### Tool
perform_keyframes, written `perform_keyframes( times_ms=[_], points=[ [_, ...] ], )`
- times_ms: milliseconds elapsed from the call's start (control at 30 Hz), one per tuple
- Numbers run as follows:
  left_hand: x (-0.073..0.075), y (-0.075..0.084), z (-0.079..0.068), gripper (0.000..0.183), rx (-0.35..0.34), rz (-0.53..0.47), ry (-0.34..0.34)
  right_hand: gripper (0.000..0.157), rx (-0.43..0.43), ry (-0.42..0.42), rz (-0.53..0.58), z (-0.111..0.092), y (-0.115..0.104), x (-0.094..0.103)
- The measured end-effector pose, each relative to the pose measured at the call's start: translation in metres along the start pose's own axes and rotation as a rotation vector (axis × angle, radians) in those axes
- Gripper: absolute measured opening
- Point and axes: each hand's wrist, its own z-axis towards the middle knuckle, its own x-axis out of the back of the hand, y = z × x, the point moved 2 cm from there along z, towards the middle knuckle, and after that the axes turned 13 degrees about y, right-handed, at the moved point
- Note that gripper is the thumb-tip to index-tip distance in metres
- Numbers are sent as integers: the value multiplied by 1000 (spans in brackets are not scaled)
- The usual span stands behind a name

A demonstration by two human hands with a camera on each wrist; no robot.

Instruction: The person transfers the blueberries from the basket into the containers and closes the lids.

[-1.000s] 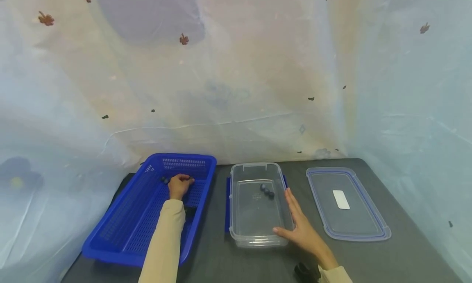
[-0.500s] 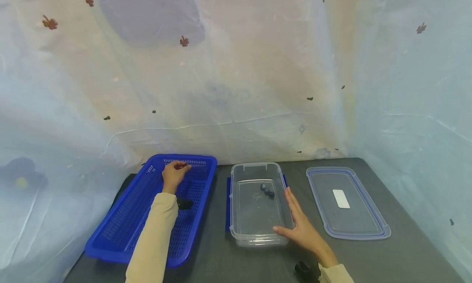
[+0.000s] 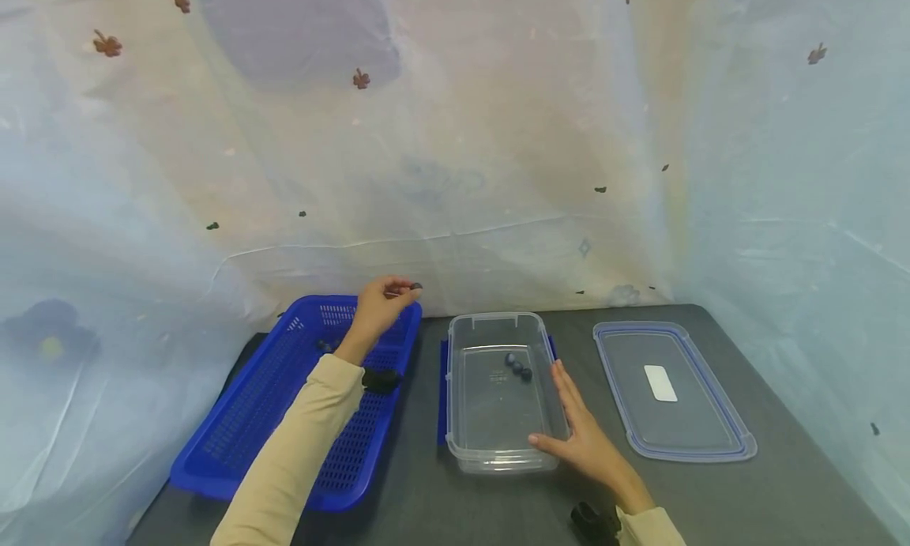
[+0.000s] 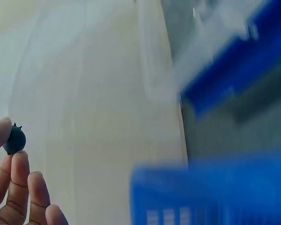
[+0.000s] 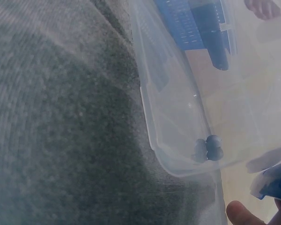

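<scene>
My left hand (image 3: 380,305) is raised over the far right corner of the blue basket (image 3: 249,419). It pinches a dark blueberry (image 4: 16,139) between thumb and fingertip, its small crown showing in the left wrist view. Under that forearm, more blueberries (image 3: 325,346) lie in the basket, partly hidden. Several blueberries (image 3: 517,367) sit together inside the clear plastic container (image 3: 490,427), toward its far right. Against the container's near right side rests my right hand (image 3: 583,439), fingers straight and thumb spread at the rim.
A clear lid (image 3: 700,408) with a blue seal and a white label lies to the right on the grey table (image 3: 768,491). Blue side clips (image 3: 442,396) stick out from the container. A patterned curtain (image 3: 483,151) hangs behind.
My left hand reached among the berries in the basket, then rose and moved right with a blueberry in its fingertips. The right hand has stayed at the container.
</scene>
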Motion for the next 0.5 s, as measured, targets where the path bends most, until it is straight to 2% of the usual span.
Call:
perform_keyframes(
  times_ms=[167,367,500],
  points=[
    [-32,14,-11,27,-11,15,-102,99,-8,2,10,0,0,0],
    [-73,19,-25,20,-39,42,-138,98,-19,11,19,-1,0,0],
    [-99,18,-36,19,-14,61,-191,97,-23,16,12,0,0,0]
  ],
)
